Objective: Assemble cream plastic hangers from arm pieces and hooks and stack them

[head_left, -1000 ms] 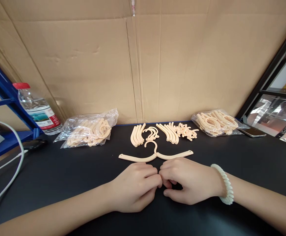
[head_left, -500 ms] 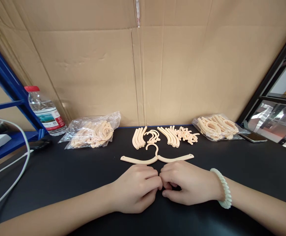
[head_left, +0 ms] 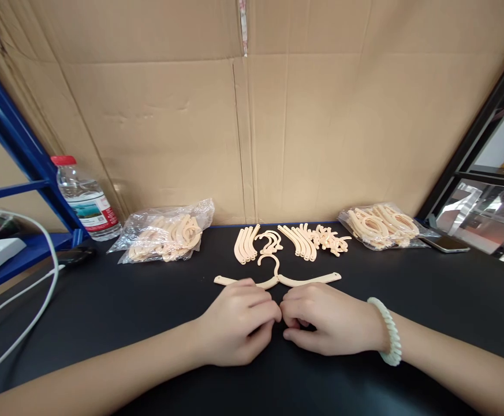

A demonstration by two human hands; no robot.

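A cream plastic hanger point(head_left: 310, 281) lies on the black table, its hook point(head_left: 269, 263) pointing away from me and its two arms spread sideways. Just on the near side of it, my left hand point(head_left: 243, 323) rests with fingers curled in and hides part of the hanger's left arm. Knuckles almost touching it, my right hand point(head_left: 321, 318) is also curled into a loose fist, with a pale coiled band on the wrist. I see nothing held in either hand. Behind the hanger are curved arm pieces point(head_left: 246, 245), loose hook pieces point(head_left: 270, 240), more arm pieces point(head_left: 298, 241) and a pile of small parts point(head_left: 332, 240).
A clear bag of hanger parts point(head_left: 163, 234) lies at the back left, another bag point(head_left: 380, 225) at the back right beside a phone point(head_left: 446, 242). A water bottle point(head_left: 88, 199) and white cable point(head_left: 55, 254) are on the left. Cardboard point(head_left: 169, 127) walls the back.
My left hand has shifted slightly forward and now covers part of the hanger's left arm. My right hand stays nearly where it was. The camera view has moved a little.
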